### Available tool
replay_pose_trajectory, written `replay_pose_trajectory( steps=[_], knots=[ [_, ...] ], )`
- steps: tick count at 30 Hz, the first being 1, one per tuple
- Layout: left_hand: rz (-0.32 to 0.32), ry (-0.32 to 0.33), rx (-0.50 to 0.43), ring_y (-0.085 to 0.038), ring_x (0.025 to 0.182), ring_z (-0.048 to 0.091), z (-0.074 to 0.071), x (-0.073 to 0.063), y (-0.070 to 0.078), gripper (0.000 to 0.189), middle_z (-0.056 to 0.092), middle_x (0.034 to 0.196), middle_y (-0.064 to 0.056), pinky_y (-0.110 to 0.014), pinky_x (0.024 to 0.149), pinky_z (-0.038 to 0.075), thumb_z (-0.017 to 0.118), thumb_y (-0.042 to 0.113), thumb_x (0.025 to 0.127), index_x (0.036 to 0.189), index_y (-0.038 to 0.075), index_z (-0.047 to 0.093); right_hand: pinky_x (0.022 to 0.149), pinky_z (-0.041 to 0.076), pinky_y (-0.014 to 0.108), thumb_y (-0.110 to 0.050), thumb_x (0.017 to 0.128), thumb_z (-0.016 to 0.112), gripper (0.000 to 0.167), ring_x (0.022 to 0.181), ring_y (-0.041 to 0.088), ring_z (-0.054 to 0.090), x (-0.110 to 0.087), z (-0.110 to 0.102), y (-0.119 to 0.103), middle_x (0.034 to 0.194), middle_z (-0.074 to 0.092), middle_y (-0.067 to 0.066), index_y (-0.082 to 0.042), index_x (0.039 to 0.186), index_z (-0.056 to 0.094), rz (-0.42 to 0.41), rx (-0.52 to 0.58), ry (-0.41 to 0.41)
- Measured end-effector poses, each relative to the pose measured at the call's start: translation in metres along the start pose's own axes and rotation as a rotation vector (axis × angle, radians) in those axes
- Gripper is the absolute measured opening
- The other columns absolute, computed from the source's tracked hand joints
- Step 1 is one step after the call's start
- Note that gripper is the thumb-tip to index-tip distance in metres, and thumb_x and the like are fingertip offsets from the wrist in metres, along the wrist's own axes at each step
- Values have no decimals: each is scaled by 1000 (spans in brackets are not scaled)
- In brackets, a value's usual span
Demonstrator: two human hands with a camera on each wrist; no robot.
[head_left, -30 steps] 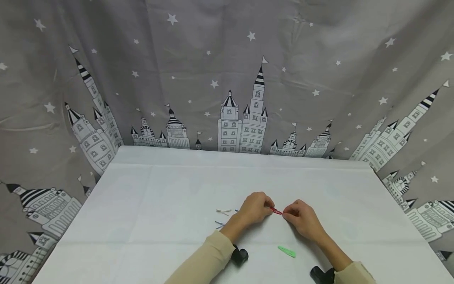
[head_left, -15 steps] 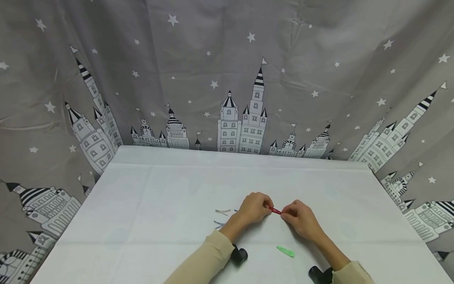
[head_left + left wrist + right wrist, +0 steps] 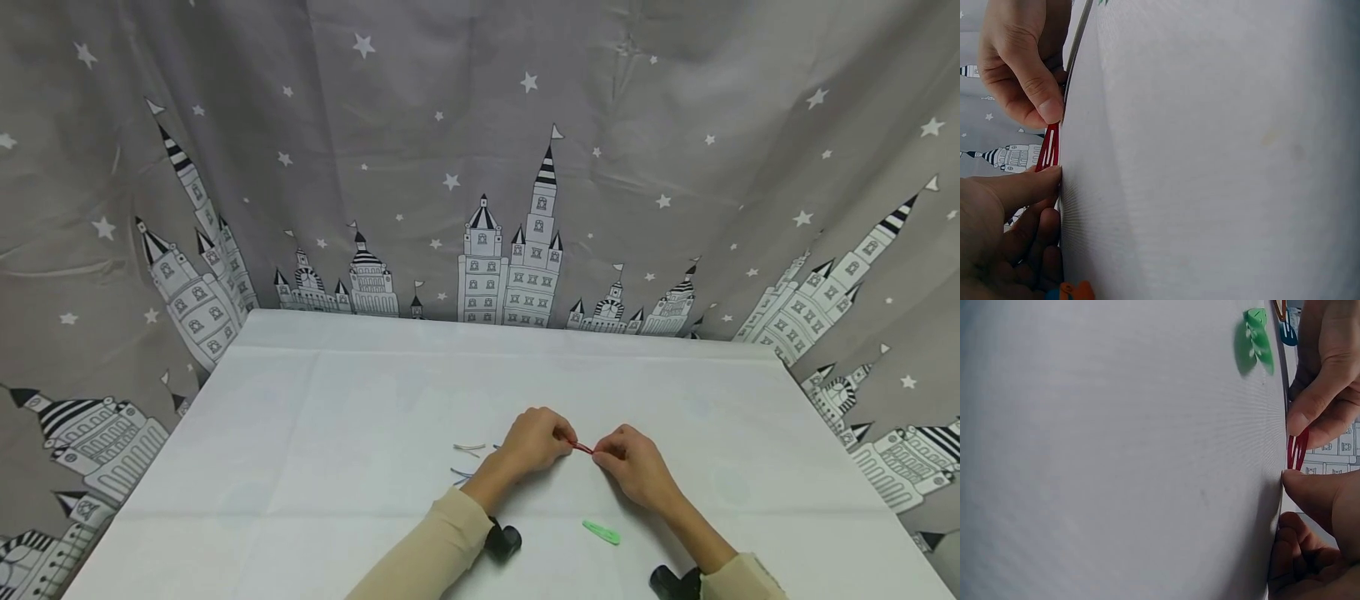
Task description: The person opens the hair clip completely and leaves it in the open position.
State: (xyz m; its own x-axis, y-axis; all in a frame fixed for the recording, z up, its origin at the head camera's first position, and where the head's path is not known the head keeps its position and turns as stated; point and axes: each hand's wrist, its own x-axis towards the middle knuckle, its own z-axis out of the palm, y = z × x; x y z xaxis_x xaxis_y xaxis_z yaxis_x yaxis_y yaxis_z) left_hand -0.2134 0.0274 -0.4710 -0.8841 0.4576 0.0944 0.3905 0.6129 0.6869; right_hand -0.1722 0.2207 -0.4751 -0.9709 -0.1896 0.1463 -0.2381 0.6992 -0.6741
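The white-covered table (image 3: 337, 433) spreads beneath my left hand (image 3: 534, 440) and right hand (image 3: 636, 467), each pinching one end of the red snap hair clip (image 3: 1055, 150) between thumb and fingertips. Uneven squeezing could make it spring loose. One table, two hands, one red, one green snap clip (image 3: 602, 532); the other clips (image 3: 468, 447), partly hidden, I can't count.

A white, creased covering (image 3: 300, 400) is spreading over the bench (image 3: 735, 400). On it, a green hair clip (image 3: 602, 532) is lying nearer; farther back and left, a thin pale piece (image 3: 468, 447) and partly hidden blue pieces (image 3: 460, 474) are resting close together.
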Motion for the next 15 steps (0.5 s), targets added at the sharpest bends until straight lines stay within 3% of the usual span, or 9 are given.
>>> replay_pose_trajectory(
  steps=[10,15],
  knots=[
    [6,-24,-47,-1,70,54,-6,0,0,5,67,74,11,-20,69,45,75,8,86,89,11,78,68,43,28,-9,88,73,7,74,13,51,-1,-1,-5,80,57,-3,-5,84,70,19,15,28],
    [13,-19,-82,0,71,57,-10,-5,0,5,68,76,10,-20,70,46,74,8,86,88,11,78,66,43,27,-1,87,72,8,72,12,49,-3,0,-12,78,56,-4,-7,83,69,-19,35,54]
  ],
)
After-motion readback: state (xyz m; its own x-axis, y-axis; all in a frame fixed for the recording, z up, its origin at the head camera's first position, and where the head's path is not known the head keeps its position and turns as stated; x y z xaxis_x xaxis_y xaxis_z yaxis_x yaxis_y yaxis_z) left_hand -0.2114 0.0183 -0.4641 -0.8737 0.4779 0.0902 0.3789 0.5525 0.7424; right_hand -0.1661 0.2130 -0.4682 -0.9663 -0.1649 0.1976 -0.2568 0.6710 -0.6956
